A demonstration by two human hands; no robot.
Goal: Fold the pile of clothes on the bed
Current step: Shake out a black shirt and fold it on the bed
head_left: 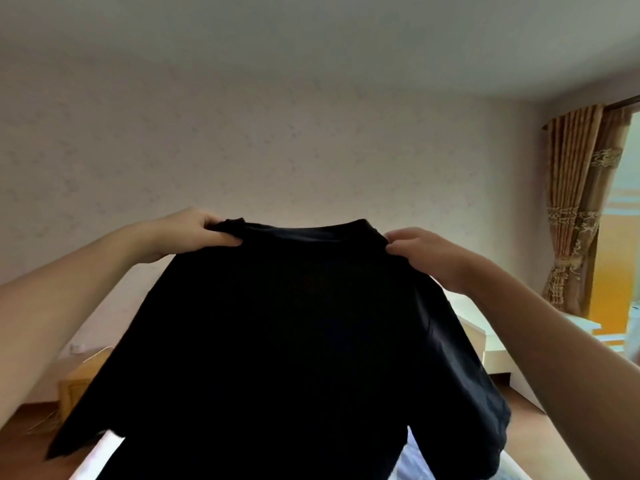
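Observation:
A black T-shirt [294, 341] hangs spread out in the air in front of me, collar at the top and sleeves drooping to both sides. My left hand [194, 230] grips its left shoulder, thumb over the cloth. My right hand [415, 251] pinches the right shoulder beside the collar. The shirt hides nearly all of the bed; only a white strip [100, 455] at the lower left and a pale bluish patch [415, 459] at the lower right show. No pile of clothes is visible.
A wooden bedside cabinet [78, 379] stands at the left behind the shirt. A white-topped piece of furniture [485, 341] sits at the right. Brown patterned curtains [578, 209] hang by a bright window at the far right. A plain wall fills the background.

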